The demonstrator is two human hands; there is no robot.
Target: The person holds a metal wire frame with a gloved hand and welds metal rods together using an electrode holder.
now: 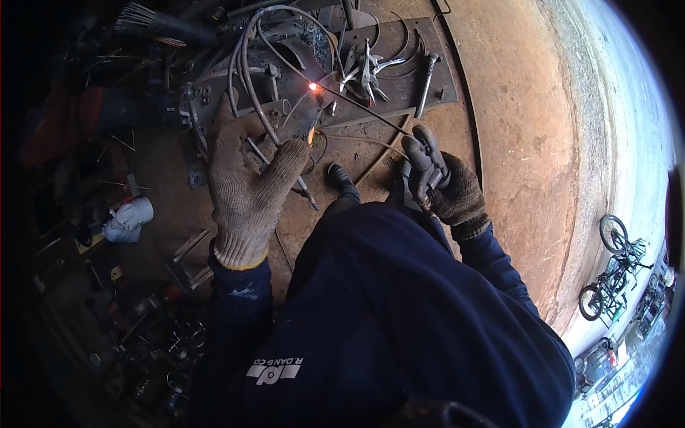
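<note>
My left hand (250,185), in a knitted work glove, closes around a bent metal rod (265,118) between the thumb and fingers. The rod curves up in a large loop over the dark metal worktable (407,43). In my gloved right hand (457,189) is a welding electrode holder (425,160). A long, thin welding electrode (365,108) runs from it toward the upper left. Its far tip glows bright orange beside the bent rod, above the table. A small orange glow also shows just past my left thumb.
Locking pliers (369,71) lie on the table, with a hammer-like tool (427,85) at its right end. Curved metal strips lie behind them. A white cloth bundle (128,220) sits at the left among dark clutter. Bicycles (610,267) stand far right. My shoe (341,176) shows below the table.
</note>
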